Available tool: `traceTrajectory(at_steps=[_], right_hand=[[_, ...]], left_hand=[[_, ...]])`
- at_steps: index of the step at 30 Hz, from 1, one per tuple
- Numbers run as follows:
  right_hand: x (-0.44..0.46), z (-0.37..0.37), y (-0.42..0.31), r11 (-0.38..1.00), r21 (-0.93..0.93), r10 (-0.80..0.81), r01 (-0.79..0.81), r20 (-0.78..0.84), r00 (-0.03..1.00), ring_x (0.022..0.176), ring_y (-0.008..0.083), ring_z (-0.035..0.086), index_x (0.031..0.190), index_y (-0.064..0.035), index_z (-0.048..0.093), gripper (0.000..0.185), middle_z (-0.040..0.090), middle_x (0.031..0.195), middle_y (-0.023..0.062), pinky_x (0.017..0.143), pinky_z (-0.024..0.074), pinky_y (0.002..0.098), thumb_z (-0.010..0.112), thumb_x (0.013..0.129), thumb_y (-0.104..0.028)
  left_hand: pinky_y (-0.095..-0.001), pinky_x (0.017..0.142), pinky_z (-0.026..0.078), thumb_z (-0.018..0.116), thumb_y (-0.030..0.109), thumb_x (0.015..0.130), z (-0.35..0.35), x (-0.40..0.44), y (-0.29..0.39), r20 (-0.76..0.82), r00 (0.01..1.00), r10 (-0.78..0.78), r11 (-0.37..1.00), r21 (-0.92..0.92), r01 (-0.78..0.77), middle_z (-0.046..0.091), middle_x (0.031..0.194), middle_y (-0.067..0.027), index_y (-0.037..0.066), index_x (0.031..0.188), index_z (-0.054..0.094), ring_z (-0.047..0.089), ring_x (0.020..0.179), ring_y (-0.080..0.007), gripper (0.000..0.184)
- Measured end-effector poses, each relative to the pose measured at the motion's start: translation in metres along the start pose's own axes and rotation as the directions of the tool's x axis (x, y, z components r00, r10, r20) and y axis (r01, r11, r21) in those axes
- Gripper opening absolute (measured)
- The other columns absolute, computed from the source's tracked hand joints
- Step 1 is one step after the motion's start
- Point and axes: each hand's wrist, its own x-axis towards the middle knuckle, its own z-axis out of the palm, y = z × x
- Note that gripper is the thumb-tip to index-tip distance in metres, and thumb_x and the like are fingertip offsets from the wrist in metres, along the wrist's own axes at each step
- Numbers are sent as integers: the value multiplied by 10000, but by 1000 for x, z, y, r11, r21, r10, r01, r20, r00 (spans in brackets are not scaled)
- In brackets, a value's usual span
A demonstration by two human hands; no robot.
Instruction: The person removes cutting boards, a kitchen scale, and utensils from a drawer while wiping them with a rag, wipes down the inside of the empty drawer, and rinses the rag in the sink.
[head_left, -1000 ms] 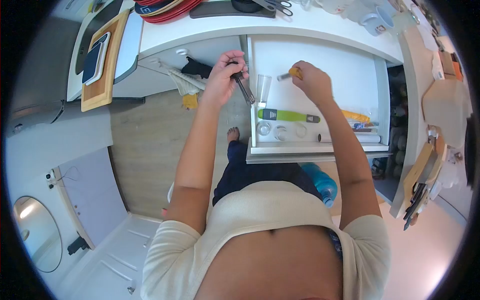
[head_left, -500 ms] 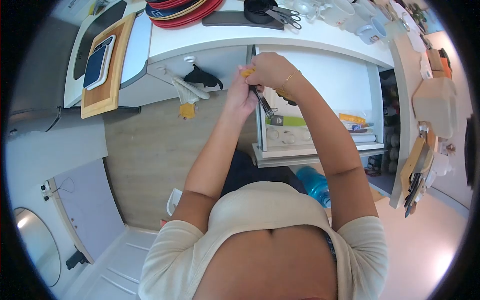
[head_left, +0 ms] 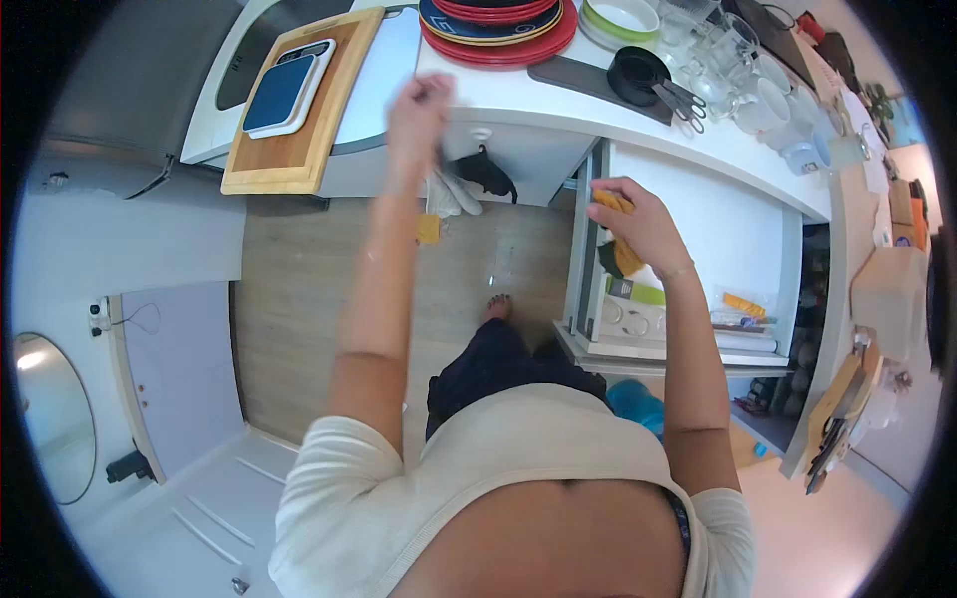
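Note:
My left hand [head_left: 421, 115] is lifted at the counter's front edge, left of the plates, blurred by motion. Its fingers are curled round a dark, thin utensil that is too smeared to name. Over the left side of the open drawer [head_left: 713, 214], my right hand [head_left: 643, 224] grips a yellow and dark green cloth [head_left: 620, 239], which hangs from the fingers. Below it in the drawer lie a green-handled item [head_left: 648, 293], small round glass pieces [head_left: 633, 322] and a yellow packet [head_left: 743, 305].
The counter bears stacked red plates [head_left: 498, 45], black measuring cups [head_left: 638, 75], glasses and mugs [head_left: 763, 105]. A white scale [head_left: 289, 95] sits on a wooden board [head_left: 244, 169] at the left. Cloths [head_left: 454, 194] hang from the cabinet front.
My hands, together half a second ago, have parted. The left moved up and left with the dark utensil; the right holds the cloth over the drawer. The view has shifted left.

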Motion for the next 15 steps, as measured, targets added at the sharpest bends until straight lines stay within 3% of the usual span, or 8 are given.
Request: traceTrajectory(at_steps=[2,3,5,6,8,10,11,15], right_hand=[[-14,-3,15,995,62,84,-82,-22,996,817,168,596,1061,-65,620,395,642,925,91,754,467,280,684,781,-337],[-19,-4,18,991,76,113,-110,-38,993,817,168,596,1061,-65,620,395,642,925,91,754,467,280,684,781,-337],[-37,-16,32,980,-47,181,-195,-216,959,786,149,590,1047,-56,630,372,643,892,97,731,467,274,666,796,-328],[-46,-24,46,973,-19,213,-229,-300,930,784,164,597,1031,-65,638,341,638,896,95,726,471,286,660,795,-309],[-61,-46,73,956,12,271,-293,-413,870,782,180,604,1015,-73,646,310,633,899,93,721,475,298,654,794,-290],[-79,-64,96,820,-481,26,-311,-511,859,820,241,606,970,-99,659,244,600,943,85,733,480,336,648,772,-240],[-83,-68,110,812,-476,48,-338,-522,851,820,241,606,970,-99,659,244,600,943,85,733,480,336,648,772,-240],[-87,-53,160,730,-629,180,-268,-202,963,893,270,589,969,-122,641,237,551,1039,73,789,479,362,648,741,-185]], left_hand=[[-309,556,433,652,262,820,-34,65,12,42,868,495,712,553,-433,629,729,-67,33,858,656,565,633,-160,232],[-373,625,467,630,266,828,-44,95,18,127,825,550,442,795,-416,646,778,-162,4,831,649,614,705,-282,263],[-428,645,472,603,275,840,-80,209,-48,402,597,694,75,785,-616,636,756,-199,3,843,655,614,694,-356,277],[-431,651,479,606,330,832,-72,201,-42,374,751,544,158,833,-530,643,753,-199,2,846,655,627,704,-356,333],[-470,687,467,557,376,847,-59,192,-52,268,802,534,197,883,-426,637,777,-218,6,816,647,619,754,-370,381],[-461,742,468,559,401,840,-61,209,-72,225,831,509,147,928,-341,630,860,-221,10,888,644,605,822,-380,403],[-461,742,468,559,401,840,-54,203,-75,243,834,496,156,920,-360,630,860,-221,10,888,644,605,822,-380,403],[-461,808,455,565,440,825,-46,183,-69,101,848,520,79,983,-166,598,981,-197,24,953,636,561,950,-368,441]])
